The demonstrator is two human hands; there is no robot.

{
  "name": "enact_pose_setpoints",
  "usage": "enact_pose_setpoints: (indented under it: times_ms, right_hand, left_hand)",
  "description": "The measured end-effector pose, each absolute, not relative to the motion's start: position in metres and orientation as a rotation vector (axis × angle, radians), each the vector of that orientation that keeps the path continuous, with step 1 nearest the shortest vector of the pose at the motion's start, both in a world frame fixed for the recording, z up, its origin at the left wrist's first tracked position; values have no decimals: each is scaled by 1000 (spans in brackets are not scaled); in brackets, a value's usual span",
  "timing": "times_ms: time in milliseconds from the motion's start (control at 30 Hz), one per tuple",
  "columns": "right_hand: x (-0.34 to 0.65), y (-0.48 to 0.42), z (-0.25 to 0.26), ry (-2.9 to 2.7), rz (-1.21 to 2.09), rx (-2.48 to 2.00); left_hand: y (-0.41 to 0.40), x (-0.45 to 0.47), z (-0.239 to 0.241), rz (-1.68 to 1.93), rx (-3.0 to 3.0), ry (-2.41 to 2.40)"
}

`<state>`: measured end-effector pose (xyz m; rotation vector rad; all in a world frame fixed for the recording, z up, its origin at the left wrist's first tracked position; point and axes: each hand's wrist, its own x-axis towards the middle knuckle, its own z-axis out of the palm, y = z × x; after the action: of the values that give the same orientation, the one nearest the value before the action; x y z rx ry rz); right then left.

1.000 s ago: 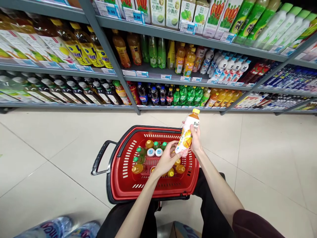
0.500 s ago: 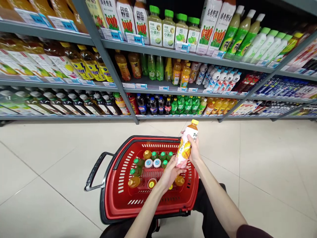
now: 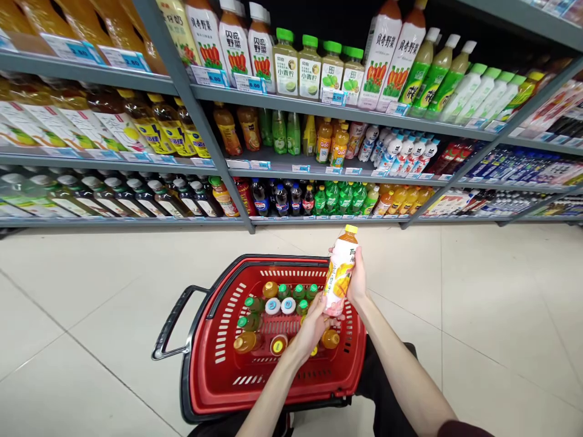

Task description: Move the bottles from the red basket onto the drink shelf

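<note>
A juice bottle [image 3: 340,273] with a yellow cap and a white label showing mango is tilted slightly over the right side of a red shopping basket [image 3: 207,376]. Its lower end rests in my left hand [image 3: 314,325], whose fingers wrap around the base. Higher up, my right hand [image 3: 358,279] grips the bottle from the right, with its far fingers partly hidden behind it. Inside the basket stand several bottles, among them green-capped ones [image 3: 299,292], two white-capped bottles [image 3: 288,305] and an orange juice bottle [image 3: 246,342]. My left forearm covers some of them.
Grey shelves [image 3: 291,99] full of drinks run across the front, with price tags along their edges. Cola bottles [image 3: 281,199] and green soda bottles [image 3: 345,198] line the bottom row. The basket's black handle [image 3: 175,321] sticks out left above the tiled floor [image 3: 91,291].
The bottle has turned a little more upright, its label facing me more. My right thumb has shifted from the label's front to its side. The view has tipped slightly upward.
</note>
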<state>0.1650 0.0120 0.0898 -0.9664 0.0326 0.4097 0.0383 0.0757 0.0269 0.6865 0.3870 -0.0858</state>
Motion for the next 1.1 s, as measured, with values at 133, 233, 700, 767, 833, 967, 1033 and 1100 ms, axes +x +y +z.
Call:
enact_pose_setpoints:
  times_ms: [133,233,700,767,833,967,1033,1100]
  right_hand:
    - [166,12,89,24,409,-966]
    - [165,12,90,19,400,-960]
    - [168,14,89,30,323,-989]
    - [170,13,87,64,349,-1012]
    - [171,12,87,62,362,-1030]
    - [175,11,87,37,332,-1016]
    - [176,11,87,34,310,-1006]
    - [176,11,87,34,322,-990]
  left_hand:
    - [75,39,25,-88,697,394]
    - [76,39,27,-89,692,395]
    - [82,38,40,-95,453,439]
    - [83,38,40,-60,491,440]
    - [85,38,39,-45,519,448]
    - [86,39,37,-19,583,441]
    - [85,38,36,2,635,445]
    - [82,37,36,16,677,452]
